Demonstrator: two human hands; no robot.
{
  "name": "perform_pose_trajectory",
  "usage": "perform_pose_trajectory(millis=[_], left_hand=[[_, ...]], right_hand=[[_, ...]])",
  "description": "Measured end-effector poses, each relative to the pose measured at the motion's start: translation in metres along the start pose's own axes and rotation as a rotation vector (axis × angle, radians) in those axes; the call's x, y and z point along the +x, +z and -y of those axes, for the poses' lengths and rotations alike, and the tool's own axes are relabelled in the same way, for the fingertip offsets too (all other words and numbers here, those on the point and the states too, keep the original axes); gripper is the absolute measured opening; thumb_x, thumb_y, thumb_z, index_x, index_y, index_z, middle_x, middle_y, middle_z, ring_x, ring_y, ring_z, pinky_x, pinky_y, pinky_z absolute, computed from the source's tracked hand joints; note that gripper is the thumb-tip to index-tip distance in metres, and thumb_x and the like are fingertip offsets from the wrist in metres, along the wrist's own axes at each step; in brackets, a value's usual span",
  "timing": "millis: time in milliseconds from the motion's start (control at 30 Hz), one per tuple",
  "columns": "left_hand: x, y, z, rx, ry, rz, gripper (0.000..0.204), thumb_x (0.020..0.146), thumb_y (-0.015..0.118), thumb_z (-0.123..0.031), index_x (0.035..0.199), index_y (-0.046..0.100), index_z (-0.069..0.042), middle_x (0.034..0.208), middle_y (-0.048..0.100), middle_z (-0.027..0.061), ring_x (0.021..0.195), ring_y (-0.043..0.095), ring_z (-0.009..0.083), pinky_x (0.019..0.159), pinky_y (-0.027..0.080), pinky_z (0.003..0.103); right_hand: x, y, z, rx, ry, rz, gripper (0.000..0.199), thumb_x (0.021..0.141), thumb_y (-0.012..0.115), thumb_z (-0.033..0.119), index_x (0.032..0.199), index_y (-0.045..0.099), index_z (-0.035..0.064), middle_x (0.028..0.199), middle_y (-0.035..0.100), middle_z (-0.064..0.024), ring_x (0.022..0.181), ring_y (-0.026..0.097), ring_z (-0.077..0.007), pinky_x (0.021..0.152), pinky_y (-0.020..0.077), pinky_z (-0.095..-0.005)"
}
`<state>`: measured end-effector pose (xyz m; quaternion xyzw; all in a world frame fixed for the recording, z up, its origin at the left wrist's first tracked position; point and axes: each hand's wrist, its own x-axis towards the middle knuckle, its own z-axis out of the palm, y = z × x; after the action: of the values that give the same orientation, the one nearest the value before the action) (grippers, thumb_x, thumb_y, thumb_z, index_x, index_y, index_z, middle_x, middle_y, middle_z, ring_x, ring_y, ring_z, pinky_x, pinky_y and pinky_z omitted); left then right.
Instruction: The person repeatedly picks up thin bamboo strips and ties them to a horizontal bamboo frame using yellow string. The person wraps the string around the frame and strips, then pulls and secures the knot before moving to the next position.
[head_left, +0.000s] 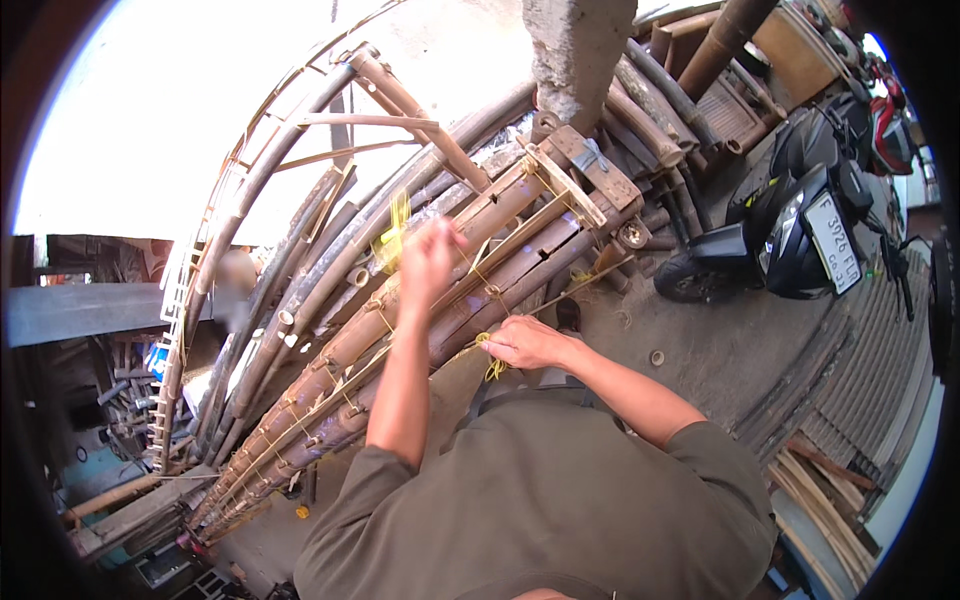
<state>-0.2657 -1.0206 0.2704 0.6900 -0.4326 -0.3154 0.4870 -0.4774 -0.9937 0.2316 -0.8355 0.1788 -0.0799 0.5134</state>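
Note:
Two long brown bamboo poles (545, 262) lie side by side in front of me, bound at intervals by thin yellowish cord, with a narrow strip running between them. My left hand (428, 262) is raised over the far pole, blurred, its fingers curled closed; whatever they may grip does not show. On the near side of the poles my right hand (530, 343) is closed around yellow twine (494, 368), which dangles in a small loose bundle under the fingers. A thin cord also stretches from near this hand toward the poles' right end. Beyond my left hand lies more yellow plastic twine (392, 240).
A wooden end frame (590, 180) carries the poles' right end, beside a rough concrete post (580, 60). More bamboo and a curved ladder-like frame (235, 205) stand beyond. A black motorcycle (790, 235) is parked at right; wooden slats (825, 510) lie at lower right.

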Motion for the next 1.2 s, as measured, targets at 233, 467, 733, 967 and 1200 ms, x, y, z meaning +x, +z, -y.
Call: perform_pose_trajectory(millis=[233,467,733,967,1200], left_hand=[[0.115,-0.015,0.117,0.778,-0.181,0.101,0.032,0.093,0.054,-0.027,0.108,0.066,-0.001,0.097,0.069,0.0235,0.097,0.066,0.038,0.086,0.051,0.046],[0.082,0.088,-0.051,0.82,-0.098,0.48,0.031,0.093,0.054,-0.028,0.105,0.066,-0.002,0.101,0.068,0.0228,0.097,0.065,0.0406,0.087,0.05,0.047],[0.021,0.182,-0.013,0.706,0.044,-0.078,0.013,0.09,0.06,-0.02,0.093,0.056,-0.007,0.079,0.064,0.0164,0.077,0.059,0.0361,0.08,0.036,0.046],[0.023,0.173,-0.033,0.513,0.011,-0.041,0.029,0.099,0.048,-0.025,0.092,0.068,-0.005,0.084,0.068,0.0185,0.085,0.064,0.0396,0.077,0.037,0.048],[0.023,0.18,-0.032,0.629,-0.016,-0.09,0.028,0.098,0.05,-0.025,0.09,0.07,-0.007,0.082,0.068,0.0184,0.081,0.065,0.0394,0.075,0.039,0.048]], right_hand=[[-0.024,-0.028,0.011,0.022,-0.231,0.014,0.032,0.094,0.051,0.019,0.068,0.059,0.0018,0.072,0.062,-0.0175,0.076,0.061,-0.034,0.083,0.0489,-0.0356],[-0.053,-0.079,-0.119,1.531,0.512,-0.738,0.029,0.094,0.049,0.019,0.118,0.061,0.0086,0.12,0.058,-0.0095,0.117,0.052,-0.0246,0.102,0.0397,-0.0442],[0.071,-0.151,0.047,0.166,-0.161,-0.572,0.039,0.097,0.041,0.036,0.102,0.068,0.0076,0.099,0.064,-0.0144,0.102,0.058,-0.0306,0.093,0.0425,-0.0449],[0.167,-0.238,-0.07,-0.632,0.106,0.129,0.065,0.094,0.041,0.064,0.091,0.072,0.0072,0.084,0.064,-0.0139,0.085,0.058,-0.0286,0.077,0.0421,-0.0508],[0.136,-0.24,-0.024,-0.329,-0.002,-0.259,0.052,0.093,0.054,0.054,0.099,0.07,0.0048,0.083,0.067,-0.0151,0.081,0.063,-0.0272,0.079,0.0441,-0.0451]])
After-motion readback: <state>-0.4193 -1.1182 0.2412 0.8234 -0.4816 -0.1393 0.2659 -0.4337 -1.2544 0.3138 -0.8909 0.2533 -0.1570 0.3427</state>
